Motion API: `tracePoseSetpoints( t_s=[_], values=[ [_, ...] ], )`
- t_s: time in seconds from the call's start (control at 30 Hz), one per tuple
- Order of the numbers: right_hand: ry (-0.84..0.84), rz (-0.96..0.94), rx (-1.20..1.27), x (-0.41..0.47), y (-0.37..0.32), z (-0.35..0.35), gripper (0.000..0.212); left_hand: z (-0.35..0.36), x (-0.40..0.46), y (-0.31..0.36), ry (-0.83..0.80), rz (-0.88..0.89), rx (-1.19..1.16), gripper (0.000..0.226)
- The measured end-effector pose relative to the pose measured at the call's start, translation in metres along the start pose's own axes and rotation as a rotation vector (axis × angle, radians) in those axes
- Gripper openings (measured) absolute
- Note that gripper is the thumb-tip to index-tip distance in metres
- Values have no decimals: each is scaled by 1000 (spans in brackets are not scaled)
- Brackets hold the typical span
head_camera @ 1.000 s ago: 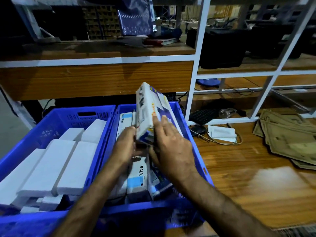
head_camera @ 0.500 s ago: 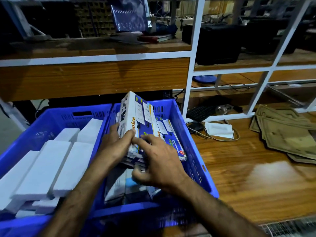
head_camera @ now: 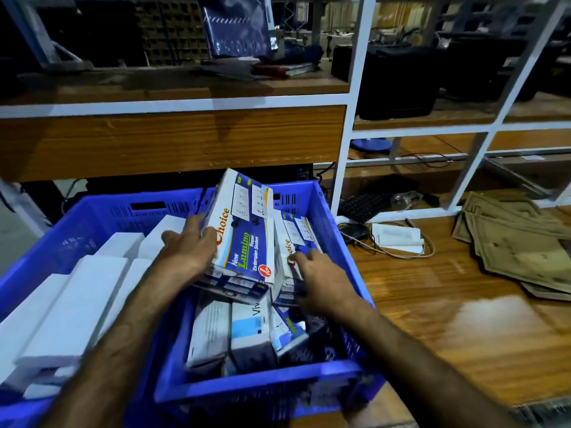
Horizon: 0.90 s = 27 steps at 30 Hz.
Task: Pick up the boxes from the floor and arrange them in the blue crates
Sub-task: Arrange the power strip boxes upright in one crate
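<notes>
Head view: two blue crates side by side on the floor, in front of a white-framed wooden shelf unit (head_camera: 352, 118). Right crate (head_camera: 340, 242) holds printed boxes; left crate (head_camera: 92, 217) is packed with plain white boxes (head_camera: 77, 304) lying flat in rows. Left hand (head_camera: 188, 251) grips the left edge of a stack of extension socket boxes (head_camera: 244, 242), fingers curled round the side, stack tilted up on its long edge over the right crate, top box face showing "New Lumino Power Extension Socket". Right hand (head_camera: 321, 282) sits just right of that stack, fingers bent onto a second socket box (head_camera: 293, 239) leaning against the crate's right wall; whether it really grips or only presses it, cannot tell. Below the hands, more boxes stand in the near end of the right crate, incl. a white-and-light-blue box (head_camera: 250, 332) with lettering partly hidden. Right of the crates, wooden floor (head_camera: 463, 335) with a small white device and coiled cable (head_camera: 398, 239), a black keyboard (head_camera: 364, 205) under the shelf, and flattened brown cardboard (head_camera: 519, 245) at far right. Upper shelf: dark items, blurred.
</notes>
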State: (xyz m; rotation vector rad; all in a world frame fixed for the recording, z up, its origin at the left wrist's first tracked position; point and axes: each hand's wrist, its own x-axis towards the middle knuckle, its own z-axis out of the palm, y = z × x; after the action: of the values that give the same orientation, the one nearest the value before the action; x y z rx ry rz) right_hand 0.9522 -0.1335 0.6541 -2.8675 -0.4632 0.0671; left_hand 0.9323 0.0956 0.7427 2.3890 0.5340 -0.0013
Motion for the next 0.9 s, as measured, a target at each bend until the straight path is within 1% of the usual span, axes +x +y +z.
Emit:
tracePoseSetpoints(
  t_s=[0.07,0.13,0.2,0.27,0.37,0.43,0.47,0.5,0.57,0.63,0.7,0.8,0.9],
  values=[
    [-53,-15,-116,5,-5,9,93,3,-1,-5,-5,-16,15,47],
    [-40,-40,-197,11,-9,16,107,7,-1,-12,13,-22,47,44],
    [-11,-61,-273,15,-11,21,117,10,-2,-19,49,-2,123,42],
    [16,-68,-301,16,-12,25,118,16,-4,-24,80,43,201,42],
    [37,-72,-293,17,-13,28,115,23,-7,-26,136,93,228,42],
    [55,-56,-264,15,-14,24,108,28,-12,-23,256,186,278,44],
    [79,-43,-243,15,-14,22,104,29,-15,-20,323,266,309,47],
    [114,-29,-217,14,-13,19,101,32,-20,-16,376,363,328,49],
    [188,18,-163,11,-12,15,95,38,-28,-6,410,576,335,51],
    [244,88,-118,8,-9,12,86,45,-34,5,367,781,356,46],
    [279,158,-97,6,-5,7,78,55,-37,15,288,928,417,38],
    [300,240,-138,1,-2,-3,69,73,-37,25,184,1022,639,31],
    [323,246,-211,-3,-1,-5,65,87,-31,30,133,1023,830,28]
  ],
)
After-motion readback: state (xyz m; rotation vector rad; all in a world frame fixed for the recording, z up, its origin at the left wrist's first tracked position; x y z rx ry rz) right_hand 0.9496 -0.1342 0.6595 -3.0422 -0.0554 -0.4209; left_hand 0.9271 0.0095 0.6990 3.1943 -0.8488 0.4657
